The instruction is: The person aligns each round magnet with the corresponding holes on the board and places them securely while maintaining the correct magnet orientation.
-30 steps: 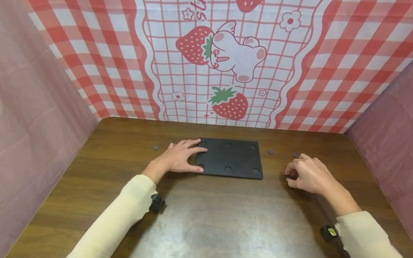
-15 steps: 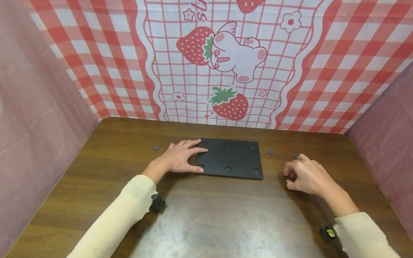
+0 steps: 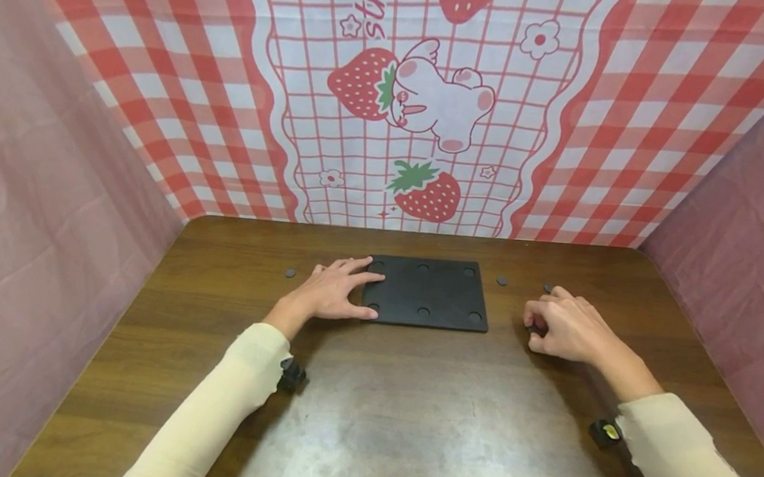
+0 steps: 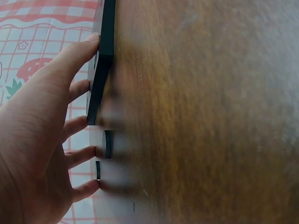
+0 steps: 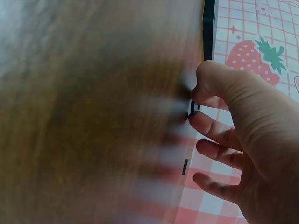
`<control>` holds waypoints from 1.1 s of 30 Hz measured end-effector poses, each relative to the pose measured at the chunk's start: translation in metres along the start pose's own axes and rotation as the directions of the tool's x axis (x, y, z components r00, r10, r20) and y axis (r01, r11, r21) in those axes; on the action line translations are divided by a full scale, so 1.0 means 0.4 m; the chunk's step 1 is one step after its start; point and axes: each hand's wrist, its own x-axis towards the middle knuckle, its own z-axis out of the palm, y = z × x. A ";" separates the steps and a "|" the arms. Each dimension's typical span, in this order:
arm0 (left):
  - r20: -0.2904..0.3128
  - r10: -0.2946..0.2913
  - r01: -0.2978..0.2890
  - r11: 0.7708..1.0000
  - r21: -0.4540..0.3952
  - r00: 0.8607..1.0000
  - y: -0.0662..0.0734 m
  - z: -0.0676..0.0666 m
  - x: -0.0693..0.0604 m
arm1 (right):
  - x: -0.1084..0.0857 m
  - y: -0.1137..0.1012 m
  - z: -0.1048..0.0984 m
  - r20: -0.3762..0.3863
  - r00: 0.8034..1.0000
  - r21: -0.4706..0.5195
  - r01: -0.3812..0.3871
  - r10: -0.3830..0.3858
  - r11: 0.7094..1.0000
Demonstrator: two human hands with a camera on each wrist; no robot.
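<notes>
The left hand (image 3: 330, 291) has its fingers spread, and it touches the left end of the board (image 3: 428, 294). The right hand (image 3: 570, 327) pinches a small dark disc (image 5: 192, 107) between thumb and finger, low by the desk (image 3: 403, 392). The board lies flat near the desk's far edge, around the middle. Its long way runs left to right, along that edge (round dips sit by its long sides). A second disc (image 3: 290, 273) lies toward the far left corner; a third disc (image 3: 502, 281) is just right of the board.
</notes>
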 end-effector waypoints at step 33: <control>-0.005 -0.007 0.007 1.000 0.004 1.000 0.008 -0.007 0.002 | 0.018 0.000 -0.029 -0.019 1.000 -0.010 0.020 -0.020 1.000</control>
